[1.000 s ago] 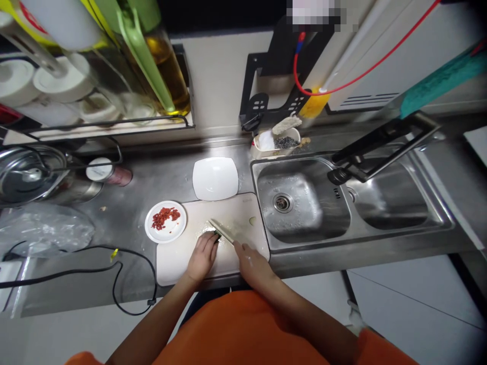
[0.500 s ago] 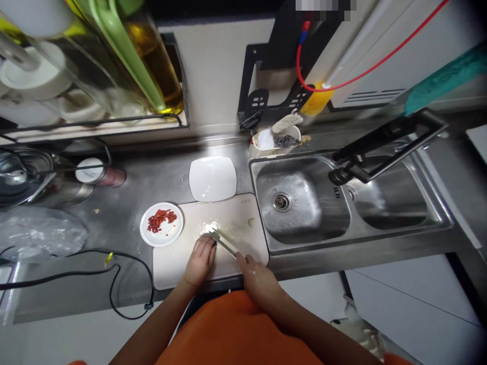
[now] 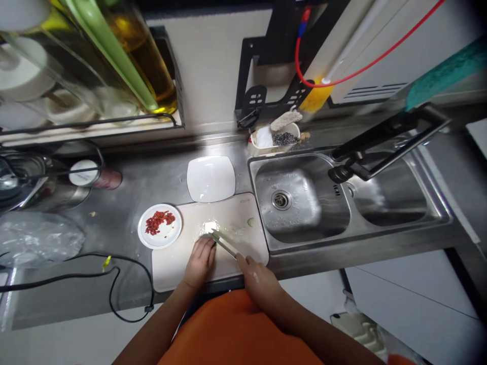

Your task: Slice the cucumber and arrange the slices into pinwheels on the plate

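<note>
My left hand (image 3: 200,261) rests on the pale cutting board (image 3: 175,271), fingers curled down over a small dark-green piece I cannot make out. My right hand (image 3: 255,278) is closed on the handle of a knife (image 3: 223,242). Its blade lies angled up-left across the board, right beside my left fingertips. A small heap of pale chopped bits (image 3: 209,226) sits just beyond the blade tip. One green slice (image 3: 251,221) lies near the board's right edge.
A round white plate of red pieces (image 3: 159,224) sits left of the board, a square white plate (image 3: 210,178) behind it. A double steel sink (image 3: 304,200) with a black faucet (image 3: 384,142) lies to the right. A black cable (image 3: 114,284) and a plastic bag (image 3: 38,238) lie at left.
The view drifted slightly. The knife and both hands stay at the same spot on the board; the pale chopped heap shows clearer beyond the blade tip.
</note>
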`<state>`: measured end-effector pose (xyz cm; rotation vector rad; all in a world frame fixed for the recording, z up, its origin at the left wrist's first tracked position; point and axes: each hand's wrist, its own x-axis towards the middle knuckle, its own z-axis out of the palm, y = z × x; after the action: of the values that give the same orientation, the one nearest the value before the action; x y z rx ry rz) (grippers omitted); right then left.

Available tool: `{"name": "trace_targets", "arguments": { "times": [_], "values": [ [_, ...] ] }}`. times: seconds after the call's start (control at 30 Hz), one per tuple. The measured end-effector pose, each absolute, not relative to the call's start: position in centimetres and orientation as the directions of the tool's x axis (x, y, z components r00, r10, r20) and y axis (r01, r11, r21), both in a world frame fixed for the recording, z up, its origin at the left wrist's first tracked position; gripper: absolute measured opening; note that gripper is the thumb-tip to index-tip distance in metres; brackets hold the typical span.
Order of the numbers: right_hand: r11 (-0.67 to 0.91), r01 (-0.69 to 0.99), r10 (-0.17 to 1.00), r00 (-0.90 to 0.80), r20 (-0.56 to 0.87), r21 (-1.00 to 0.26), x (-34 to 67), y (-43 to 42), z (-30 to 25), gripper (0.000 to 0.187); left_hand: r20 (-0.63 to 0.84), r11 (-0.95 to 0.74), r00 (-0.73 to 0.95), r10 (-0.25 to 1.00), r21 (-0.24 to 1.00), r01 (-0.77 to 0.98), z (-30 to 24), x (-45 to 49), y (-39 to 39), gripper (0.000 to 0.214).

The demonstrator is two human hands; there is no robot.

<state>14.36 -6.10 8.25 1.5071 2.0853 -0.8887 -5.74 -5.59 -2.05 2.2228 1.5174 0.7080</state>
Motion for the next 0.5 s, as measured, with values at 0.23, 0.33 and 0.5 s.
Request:
{"name": "trace_targets", "arguments": {
  "times": [0.23, 0.33, 0.5],
  "values": [
    [0.186, 0.944, 0.668, -0.324, -0.67, -0.271, 14.33, -5.94, 8.38, 0.047, 0.2, -0.35, 0.287, 0.937, 0.551, 0.758, -1.89, -5.63, -5.54, 0.025],
    [0.183, 0.946, 0.665, -0.32, -0.675, -0.268, 14.24, -6.02, 8.38, 0.049, 0.19, -0.344, 0.287, 0.939, 0.548, 0.762, -1.84, -5.62, -5.53, 0.025],
    [0.186, 0.947, 0.646, -0.32, -0.693, -0.263, 14.21, -5.9, 8.51, 0.05, 0.182, -0.339, 0.287, 0.94, 0.551, 0.762, -1.88, -5.66, -5.54, 0.025]
  ]
}}
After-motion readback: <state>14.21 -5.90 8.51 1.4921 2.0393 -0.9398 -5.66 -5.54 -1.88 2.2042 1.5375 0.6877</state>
